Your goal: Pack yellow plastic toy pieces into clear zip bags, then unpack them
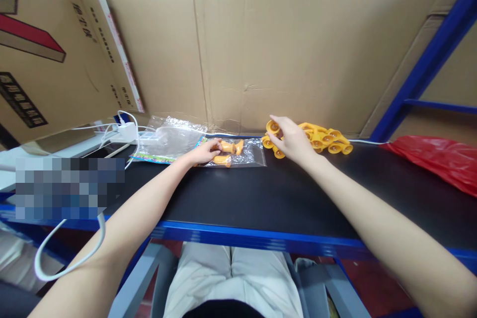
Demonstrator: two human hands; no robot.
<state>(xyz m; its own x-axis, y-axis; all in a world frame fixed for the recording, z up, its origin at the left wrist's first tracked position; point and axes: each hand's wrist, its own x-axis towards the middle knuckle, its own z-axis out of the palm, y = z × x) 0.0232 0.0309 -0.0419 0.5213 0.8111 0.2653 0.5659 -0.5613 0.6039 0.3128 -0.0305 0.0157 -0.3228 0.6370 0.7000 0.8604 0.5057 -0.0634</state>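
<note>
My left hand (205,153) rests with curled fingers on a clear plastic bag (255,151) with a coloured printed edge, pinching it beside a few orange, flared plastic pieces (238,147). Whether the fingers also hold one of these pieces is hidden. Farther right, my right hand (292,138) has its thumb and fingers closed around a yellow plastic piece with a round, cup-shaped end (273,126). Under and beside that hand lies a pile of similar yellow pieces (330,140), with their cupped ends facing me.
More clear plastic bags (167,136) lie left of my left hand. White chargers and cables (126,131) sit farther left, by a blurred-out patch. At right is a red plastic bag (436,156). Tall cardboard (298,44) walls the back of the black tabletop (261,198), edged in blue metal.
</note>
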